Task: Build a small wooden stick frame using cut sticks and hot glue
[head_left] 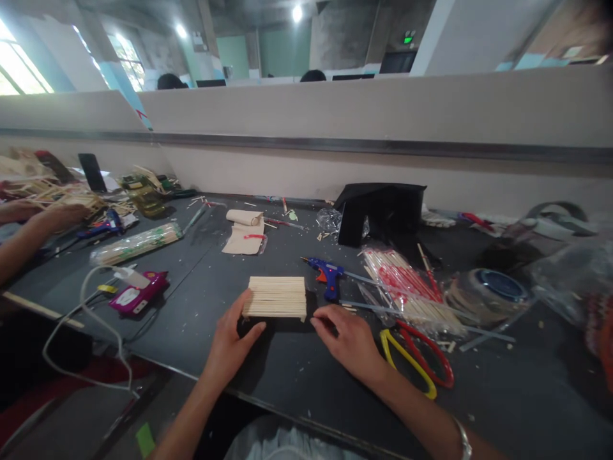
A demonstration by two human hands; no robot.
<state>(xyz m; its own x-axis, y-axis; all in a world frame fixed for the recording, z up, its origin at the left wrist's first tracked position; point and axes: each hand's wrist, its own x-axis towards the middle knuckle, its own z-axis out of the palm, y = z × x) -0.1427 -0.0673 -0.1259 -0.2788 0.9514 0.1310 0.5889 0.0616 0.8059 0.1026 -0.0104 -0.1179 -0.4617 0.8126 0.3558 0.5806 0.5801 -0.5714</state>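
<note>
A small stand of pale wooden sticks (276, 297), laid side by side as a flat top with short feet beneath, rests on the dark table in front of me. My left hand (232, 338) touches its left end with the fingers, the thumb spread apart near the front edge. Just off its right end is my right hand (347, 338), fingers loosely bent and apart, holding nothing. Behind that hand lies a blue glue gun (328, 275) with an orange trigger. Scissors (416, 361) with red and yellow handles lie by my right forearm.
Bagged red-tipped sticks (402, 281) and a lidded jar (488, 291) are at right. A magenta power strip (138, 294), its white cable, and a stick packet (138, 243) are at left. Another person's hand (64, 217) works far left. A partition (287, 115) stands behind.
</note>
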